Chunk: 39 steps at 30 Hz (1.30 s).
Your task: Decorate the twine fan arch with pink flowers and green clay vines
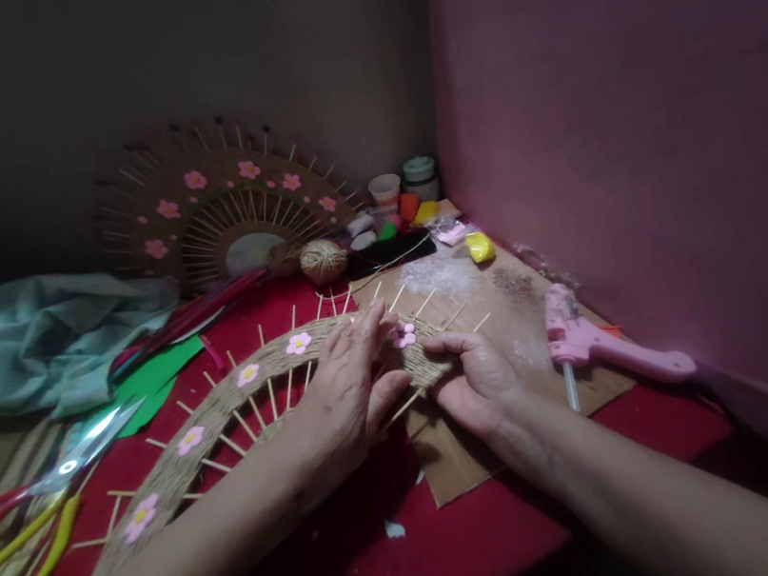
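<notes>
A curved fan frame [218, 407] of twine woven over thin sticks arches across the red cloth, with pink flowers on its band. My right hand [477, 380] grips the frame's right end, thumb on top and the other fingers underneath. My left hand [354, 374] rests over the band with its fingers stretched out and the thumb apart. Its fingertips are beside a pink flower [403, 334] with a dark centre, close to my right thumb. The other flowers, such as one pink flower [298, 343], have yellow centres. My left forearm hides part of the inner sticks.
A finished-looking fan [224, 182] leans on the back wall beside a twine ball [323, 260]. Cardboard [455, 470] lies beneath the right end, with a pink glue gun [586, 340] on it. Scissors [68, 467], green sheets [159, 379] and pale cloth [59, 336] lie left.
</notes>
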{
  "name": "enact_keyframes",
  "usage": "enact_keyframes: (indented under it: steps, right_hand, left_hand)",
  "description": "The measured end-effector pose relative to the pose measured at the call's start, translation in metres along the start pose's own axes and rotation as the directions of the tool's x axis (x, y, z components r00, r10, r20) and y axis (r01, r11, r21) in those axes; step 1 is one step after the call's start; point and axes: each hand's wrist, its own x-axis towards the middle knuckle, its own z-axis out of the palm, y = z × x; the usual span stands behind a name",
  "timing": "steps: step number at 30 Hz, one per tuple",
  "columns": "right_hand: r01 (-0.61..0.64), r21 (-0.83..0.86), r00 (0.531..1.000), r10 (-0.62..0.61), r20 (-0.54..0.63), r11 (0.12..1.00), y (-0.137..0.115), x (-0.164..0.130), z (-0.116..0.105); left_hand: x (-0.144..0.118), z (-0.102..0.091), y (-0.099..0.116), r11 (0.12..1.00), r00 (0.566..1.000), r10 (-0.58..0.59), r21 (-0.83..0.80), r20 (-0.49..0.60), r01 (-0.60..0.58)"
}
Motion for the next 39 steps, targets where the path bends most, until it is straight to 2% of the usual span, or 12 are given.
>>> enact_keyframes:
  steps: [5,9,14,21,27,32,35,39]
  right_hand:
    - [-0.002,-0.006,1.000,0.002,-0.002,1.000,0.001,0.001,-0.002]
    - [0.003,0.002,1.000,-0.003,-0.001,1.000,0.000,0.001,-0.003]
    - [-0.006,0.024,1.000,0.006,0.003,1.000,0.000,0.001,-0.002]
    - [-0.048,0.044,0.999,0.048,-0.002,0.998,-0.001,0.003,-0.002]
    - [-0.054,0.027,0.998,0.054,0.016,0.998,-0.002,0.002,-0.003]
    - [-0.071,0.009,0.996,0.071,0.047,0.997,-0.003,0.003,-0.005]
    - [-0.073,0.011,0.996,0.073,0.050,0.997,-0.003,0.003,-0.004]
    - [-0.072,0.015,0.995,0.071,0.065,0.997,-0.002,0.002,-0.002]
  left_hand:
    - [0.002,0.000,0.005,0.999,0.998,-0.038,0.013,0.059,0.037]
    - [0.002,0.000,0.007,0.998,0.998,0.027,0.058,0.057,-0.031]
    - [0.001,0.002,0.006,0.991,0.995,0.053,0.115,0.090,-0.064]
    - [-0.004,-0.006,0.008,0.996,0.999,0.037,0.075,0.015,-0.038]
    - [-0.001,-0.002,0.008,0.995,0.995,0.071,0.071,0.070,-0.076]
    - [0.001,0.003,0.007,0.984,0.988,0.109,0.129,0.114,-0.124]
    - [-0.001,0.000,0.007,0.988,0.988,0.091,0.110,0.121,-0.104]
    - [-0.007,-0.007,0.005,0.998,0.996,0.011,0.068,0.084,-0.017]
